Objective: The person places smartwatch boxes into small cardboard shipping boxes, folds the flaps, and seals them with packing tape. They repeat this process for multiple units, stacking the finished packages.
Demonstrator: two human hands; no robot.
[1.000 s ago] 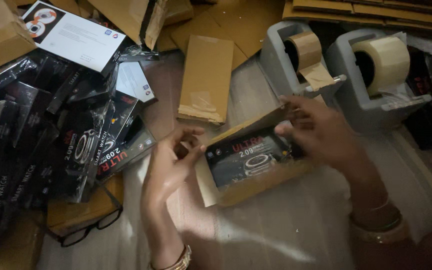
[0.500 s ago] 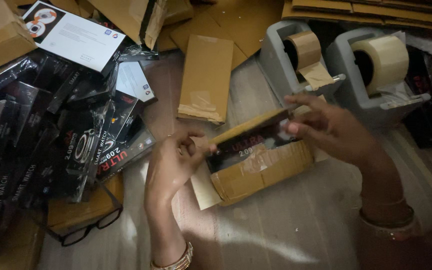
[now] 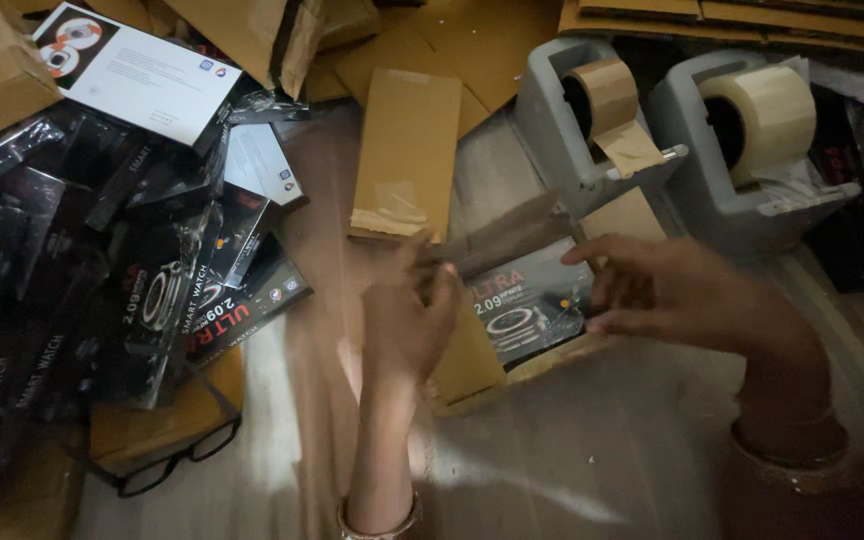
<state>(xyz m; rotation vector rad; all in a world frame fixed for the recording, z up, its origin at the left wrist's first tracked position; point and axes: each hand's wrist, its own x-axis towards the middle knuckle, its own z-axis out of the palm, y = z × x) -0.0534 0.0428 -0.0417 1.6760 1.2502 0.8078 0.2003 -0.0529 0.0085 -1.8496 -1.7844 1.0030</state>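
Two grey tape dispensers; one pair of black glasses; two hands.

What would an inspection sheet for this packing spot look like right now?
Surface: pale floor, partly bare.
Job's things: open brown carton holding a black product box; its flap is blurred.
Clutter: heap of black boxes, flat cardboard piece, black glasses.
Fingers: left hand and right hand both on the carton.
Cables: nothing seen.
Surroundings: two grey tape dispensers.
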